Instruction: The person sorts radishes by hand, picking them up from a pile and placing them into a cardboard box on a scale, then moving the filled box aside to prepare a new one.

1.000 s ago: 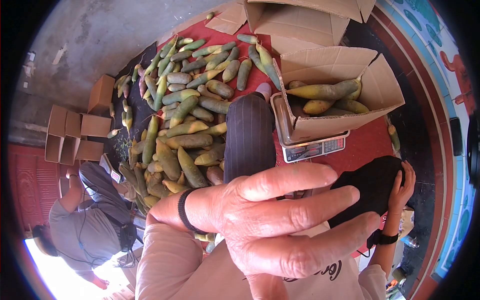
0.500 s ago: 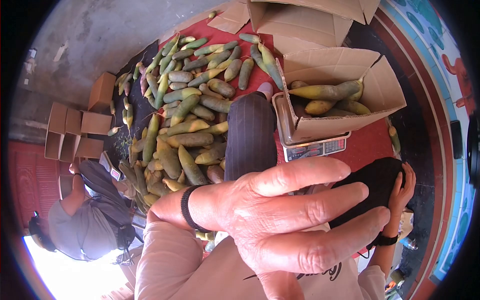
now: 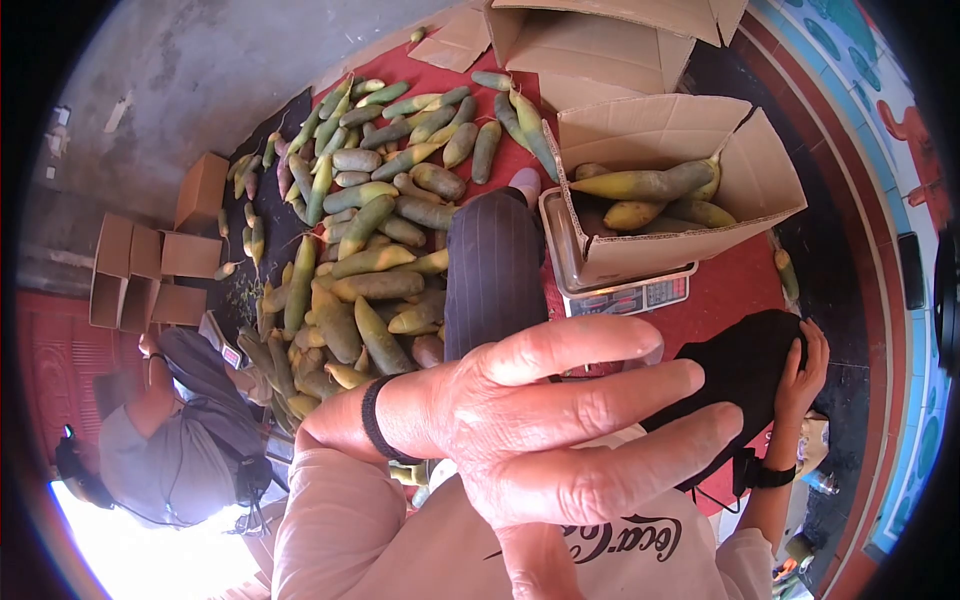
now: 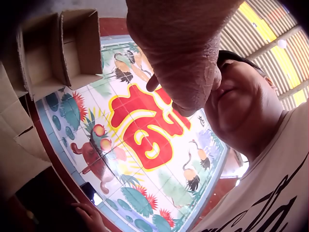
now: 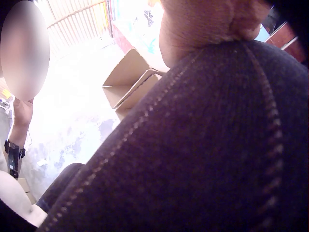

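Uppermost, a radish (image 3: 645, 184) lies on others in a box (image 3: 660, 258), its long axis running left to right across the opening, yellow tapered end leftward and duller end right. Judging by its bulk, it should prove firm, fairly heavy and smooth; the thick middle offers the surest hold, whereas a thin root tip might snap. The box stands on a scale (image 3: 630, 299), which sits on a red mat (image 3: 740, 300). Left of it, beyond the wearer's knee, spreads the pile (image 3: 375, 285), its members lying at many angles. Well apart from both, the left hand (image 3: 560, 420) is raised before the shirt (image 3: 450, 545), fingers extended and spread, with nothing seen in its grasp. The right hand (image 3: 803, 372) rests on the dark right knee (image 3: 735, 370), its fingers lying along the cloth, holding nothing visible. Farther left sits a second person (image 3: 185, 440).
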Motion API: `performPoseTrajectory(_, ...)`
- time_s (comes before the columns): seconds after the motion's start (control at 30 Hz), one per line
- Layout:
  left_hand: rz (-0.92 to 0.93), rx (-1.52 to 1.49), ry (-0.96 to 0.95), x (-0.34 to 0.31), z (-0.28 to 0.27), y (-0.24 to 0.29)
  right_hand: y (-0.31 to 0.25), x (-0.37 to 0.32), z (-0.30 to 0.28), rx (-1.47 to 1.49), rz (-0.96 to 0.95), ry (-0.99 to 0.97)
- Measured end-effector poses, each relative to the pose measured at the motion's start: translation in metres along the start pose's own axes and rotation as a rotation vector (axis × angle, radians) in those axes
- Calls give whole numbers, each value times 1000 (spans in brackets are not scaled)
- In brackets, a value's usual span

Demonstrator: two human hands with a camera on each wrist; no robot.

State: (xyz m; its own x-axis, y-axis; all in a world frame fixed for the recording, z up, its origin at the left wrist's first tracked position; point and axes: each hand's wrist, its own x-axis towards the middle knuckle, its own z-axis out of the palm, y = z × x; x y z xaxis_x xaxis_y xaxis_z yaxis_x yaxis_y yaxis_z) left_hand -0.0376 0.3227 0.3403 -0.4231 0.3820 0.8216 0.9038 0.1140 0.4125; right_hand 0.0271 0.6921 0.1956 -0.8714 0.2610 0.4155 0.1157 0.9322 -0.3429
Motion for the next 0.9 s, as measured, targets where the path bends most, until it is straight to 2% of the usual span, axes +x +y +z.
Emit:
performPoseTrajectory(0.1,-56,15,-31,-1,-3,-2,-1,1,0,3,1,-3)
performPoseTrajectory(0.17,117,70,-18,-10,-3,-12,-2,1,0,2,2,-4)
performPoseTrajectory(0.27,21,88,38,-14,0,-9,-4,2,1,15,-5,-1)
performPoseTrajectory(0.3,94,91,-123,-10,-10,-19,-5,2,2,30,-9,2)
performPoseTrajectory(0.33,102,81,-123,-5,-7,-32,-5,2,1,39,-9,7)
performPoseTrajectory(0.4,197,79,75,-3,5,-57,-7,4,2,42,-24,12)
performPoseTrajectory(0.47,-121,-16,-114,-11,-4,-73,-14,12,-2,37,-34,23)
performPoseTrajectory(0.53,-379,-169,-24,-10,5,-86,-21,24,-4,83,-118,-79)
performPoseTrajectory(0.6,-516,-47,-130,-15,5,-109,-9,44,0,198,-142,-117)
performPoseTrajectory(0.63,-487,120,-198,-17,4,-117,-7,59,-1,188,-138,-65)
performPoseTrajectory(0.73,-629,185,-170,-16,15,-135,-4,110,5,237,-121,60)
performPoseTrajectory(0.87,-809,282,-424,-32,14,-177,10,173,39,37,-41,92)
performPoseTrajectory(0.9,-878,275,-468,-36,15,-189,18,188,54,23,29,27)
